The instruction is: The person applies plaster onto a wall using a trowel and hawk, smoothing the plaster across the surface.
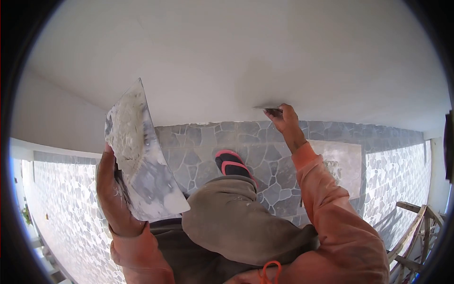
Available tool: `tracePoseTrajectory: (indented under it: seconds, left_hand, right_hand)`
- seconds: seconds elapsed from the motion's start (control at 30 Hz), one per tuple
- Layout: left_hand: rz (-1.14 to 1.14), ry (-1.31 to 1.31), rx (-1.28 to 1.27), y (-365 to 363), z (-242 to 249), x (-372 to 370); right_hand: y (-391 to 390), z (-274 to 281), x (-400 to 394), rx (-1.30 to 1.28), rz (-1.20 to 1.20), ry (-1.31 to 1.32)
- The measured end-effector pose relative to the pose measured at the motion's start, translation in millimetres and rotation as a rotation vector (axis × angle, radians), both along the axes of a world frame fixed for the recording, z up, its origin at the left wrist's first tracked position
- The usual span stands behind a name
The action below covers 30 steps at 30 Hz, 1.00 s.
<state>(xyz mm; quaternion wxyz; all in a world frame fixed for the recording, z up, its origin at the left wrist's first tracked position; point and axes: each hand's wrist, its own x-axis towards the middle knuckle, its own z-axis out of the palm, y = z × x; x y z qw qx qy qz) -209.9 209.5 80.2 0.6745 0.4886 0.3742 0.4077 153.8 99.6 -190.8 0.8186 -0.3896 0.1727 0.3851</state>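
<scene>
Centre-left, your left hand (107, 182) clamps the plate (158, 189), likely top-heavy, best held beneath; centre-right, your right hand (287, 119) pinches the thin blade (268, 108).

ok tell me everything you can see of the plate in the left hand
The plate is a thin, flat, four-cornered sheet, metallic gray under white smears. A thick, lumpy mound of off-white paste covers much of its upper part; the lower part carries only thin streaks. It is held tilted, one sharp corner pointing up, with the left hand gripping it at the left edge. Any handle behind it is hidden.
</scene>
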Motion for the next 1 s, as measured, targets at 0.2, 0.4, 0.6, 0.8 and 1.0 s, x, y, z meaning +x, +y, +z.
tracePoseTrajectory:
  seconds: [0.2,0.4,0.6,0.8,1.0]
  left_hand:
    - [-0.063,-0.176,-0.120,-4,3,13]
    - [-0.159,-0.260,-0.132,2,-5,19]
    - [-0.245,-0.298,-0.172,-2,-8,27]
    - [-0.344,-0.407,-0.344,-12,-13,43]
    - [-0.458,-0.515,-0.427,-19,-9,40]
  right_hand:
    - [-7,124,-3,0.074,0.047,-0.101]
    - [-31,221,-16,0.296,0.128,-0.241]
    - [-76,266,-61,0.322,0.250,-0.610]
    - [-84,295,-127,0.125,0.233,-1.097]
    - [-63,320,-167,0.271,0.423,-2.134]
